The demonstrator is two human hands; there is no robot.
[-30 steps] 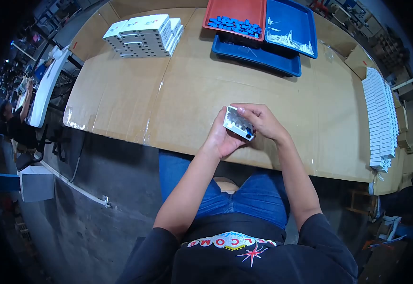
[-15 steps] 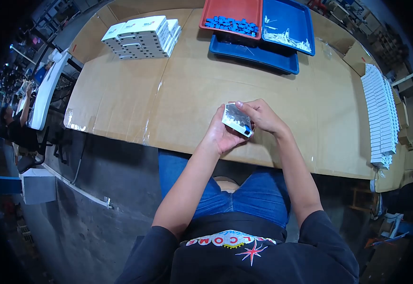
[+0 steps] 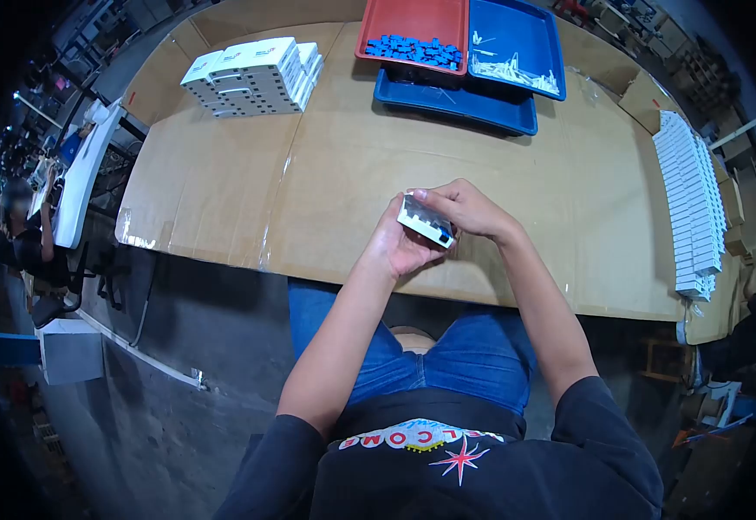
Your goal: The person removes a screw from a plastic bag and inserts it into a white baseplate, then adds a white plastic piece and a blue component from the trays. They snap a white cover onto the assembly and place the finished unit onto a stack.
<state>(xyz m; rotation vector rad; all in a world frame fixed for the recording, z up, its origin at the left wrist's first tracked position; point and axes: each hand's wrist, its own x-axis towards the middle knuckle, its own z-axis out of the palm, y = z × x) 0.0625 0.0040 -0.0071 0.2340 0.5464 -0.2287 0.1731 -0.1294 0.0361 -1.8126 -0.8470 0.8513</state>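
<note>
My left hand (image 3: 402,251) cradles a small white box-shaped casing (image 3: 427,222) from below and along its left side, above the table's near part. The casing has a shiny grey top face and a notched white near edge, with a small blue and dark piece at its near right corner. My right hand (image 3: 469,211) grips the casing from the right. Its thumb lies across the far part of the top face, and its other fingers are mostly hidden behind the casing.
On the cardboard-covered table (image 3: 213,199), white boxes (image 3: 252,78) are stacked far left. A red tray (image 3: 413,22) of blue pieces and a blue tray (image 3: 517,35) of white sticks overlap a lower blue tray (image 3: 456,108). Stacked white pieces (image 3: 688,204) line the right edge. A person (image 3: 27,234) sits left.
The casing has tipped in my hands, so its notched near edge shows more and its top face less. Both hands keep hold of it. The whole view has shifted slightly.
</note>
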